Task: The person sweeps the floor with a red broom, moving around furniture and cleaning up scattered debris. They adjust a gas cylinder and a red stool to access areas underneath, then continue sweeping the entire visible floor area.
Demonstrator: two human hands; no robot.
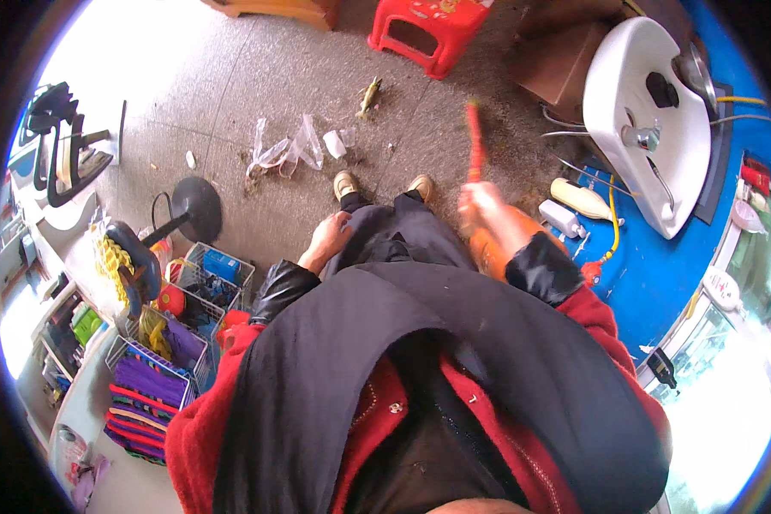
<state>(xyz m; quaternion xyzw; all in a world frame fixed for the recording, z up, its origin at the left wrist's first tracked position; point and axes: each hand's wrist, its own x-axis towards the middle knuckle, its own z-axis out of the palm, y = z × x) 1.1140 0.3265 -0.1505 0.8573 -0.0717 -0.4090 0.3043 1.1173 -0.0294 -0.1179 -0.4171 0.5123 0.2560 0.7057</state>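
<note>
My right hand [485, 204] is closed around a red-orange stick [474, 144]. The stick points away from me over the floor, and its far end is blurred. Under my right forearm is an orange plastic object [486, 256], partly hidden. My left hand [327, 239] rests on the dark cloth over my thigh [353, 241] and holds nothing. A black cape or apron [411, 308] covers much of my front. Ahead of my shoes [345, 184], clear plastic strips [288, 151], a crumpled white piece [335, 144] and a yellow-green scrap [369, 97] lie on the floor.
At the right, a white wash basin [617, 122] with a tap stands by a blue surface holding bottles [581, 198] and a yellow hose [613, 221]. A red plastic stool [434, 32] is ahead. Wire baskets [196, 360] with folded towels [142, 411] and a round black base [199, 211] stand left.
</note>
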